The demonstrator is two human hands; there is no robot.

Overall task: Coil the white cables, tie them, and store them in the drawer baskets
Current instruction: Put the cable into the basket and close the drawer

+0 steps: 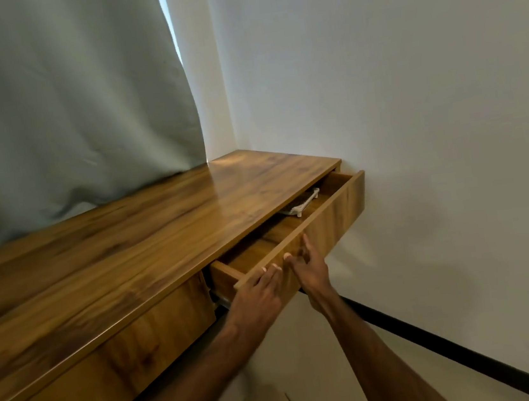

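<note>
Pressing drawer front (334, 213) w/ both arms outstretched: L hand (260, 289) & R hand (310, 269) flat, fingers (307, 245) straight, grasping nothing.

White basket (301, 205) mostly out of sight beneath the desktop (159, 226), contents unclear.

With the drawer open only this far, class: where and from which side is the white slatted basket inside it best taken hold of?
Grip the white slatted basket by its exposed near rim, coming from above through the gap behind the wooden drawer front. Its far part lies under the wooden desktop, so probably only that edge is reachable.
</note>
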